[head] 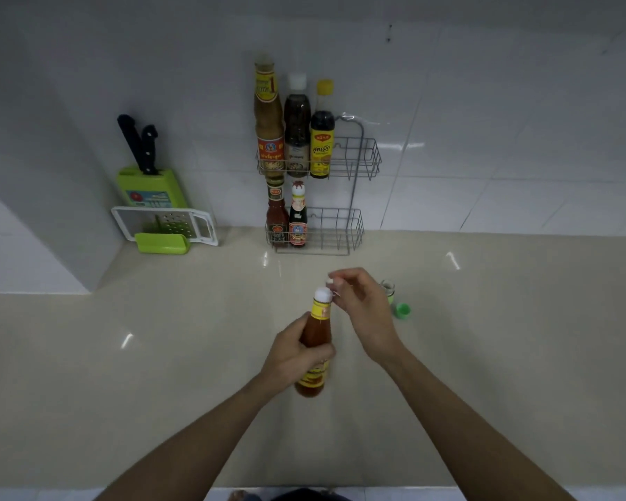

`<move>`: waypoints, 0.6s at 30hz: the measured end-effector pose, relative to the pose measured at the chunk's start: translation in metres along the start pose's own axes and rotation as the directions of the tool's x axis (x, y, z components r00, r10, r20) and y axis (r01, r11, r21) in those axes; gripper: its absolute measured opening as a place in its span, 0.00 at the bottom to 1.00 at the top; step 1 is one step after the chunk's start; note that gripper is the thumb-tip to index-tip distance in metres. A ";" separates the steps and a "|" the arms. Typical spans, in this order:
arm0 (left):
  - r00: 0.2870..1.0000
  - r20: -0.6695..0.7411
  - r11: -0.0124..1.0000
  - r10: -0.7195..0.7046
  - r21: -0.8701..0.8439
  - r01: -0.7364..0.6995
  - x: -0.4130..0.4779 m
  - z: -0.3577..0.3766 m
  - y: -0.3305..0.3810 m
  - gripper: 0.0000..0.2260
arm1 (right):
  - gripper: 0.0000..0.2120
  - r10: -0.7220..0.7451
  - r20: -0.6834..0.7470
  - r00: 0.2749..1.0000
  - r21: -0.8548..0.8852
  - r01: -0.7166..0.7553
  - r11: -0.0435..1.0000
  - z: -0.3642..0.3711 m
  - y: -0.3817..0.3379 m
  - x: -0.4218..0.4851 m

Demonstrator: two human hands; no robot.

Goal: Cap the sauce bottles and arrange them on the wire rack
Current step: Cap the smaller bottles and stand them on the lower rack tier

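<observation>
On the counter, left hand (297,352) is wrapped round the chili sauce bottle (317,334), probably heavy slick glass, so mid-body's right, while right hand (362,309) fingertips pinch at its white cap (323,294).

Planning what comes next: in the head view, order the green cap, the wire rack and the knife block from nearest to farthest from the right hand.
1. green cap, just right of the right hand
2. wire rack, ahead at the wall
3. knife block, far left

Dim, soft overall; small glare streaks on countertop (123,356); wide-angle edge curvature.
</observation>
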State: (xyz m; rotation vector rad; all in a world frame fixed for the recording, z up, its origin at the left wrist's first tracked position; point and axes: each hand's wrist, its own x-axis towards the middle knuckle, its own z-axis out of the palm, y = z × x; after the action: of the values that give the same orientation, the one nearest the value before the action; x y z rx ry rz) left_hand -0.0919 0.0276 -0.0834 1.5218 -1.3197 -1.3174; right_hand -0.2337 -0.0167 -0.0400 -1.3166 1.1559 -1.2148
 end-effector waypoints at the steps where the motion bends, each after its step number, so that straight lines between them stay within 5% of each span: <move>1: 1.000 0.018 1.000 0.000 -0.026 0.000 0.002 -0.004 0.010 0.12 | 0.04 -0.024 0.028 0.999 0.006 0.023 1.000 0.003 -0.010 0.003; 18: 0.850 0.518 0.944 0.096 -0.318 0.088 0.024 -0.053 0.077 0.18 | 0.09 -0.020 0.471 0.882 0.097 -0.030 0.995 -0.021 -0.087 0.056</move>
State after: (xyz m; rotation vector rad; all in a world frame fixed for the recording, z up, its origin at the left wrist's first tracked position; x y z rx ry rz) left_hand -0.0599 -0.0173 -0.0043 0.9498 -1.3241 -1.9390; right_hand -0.2491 -0.0662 0.0518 -1.4277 0.7336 -0.8637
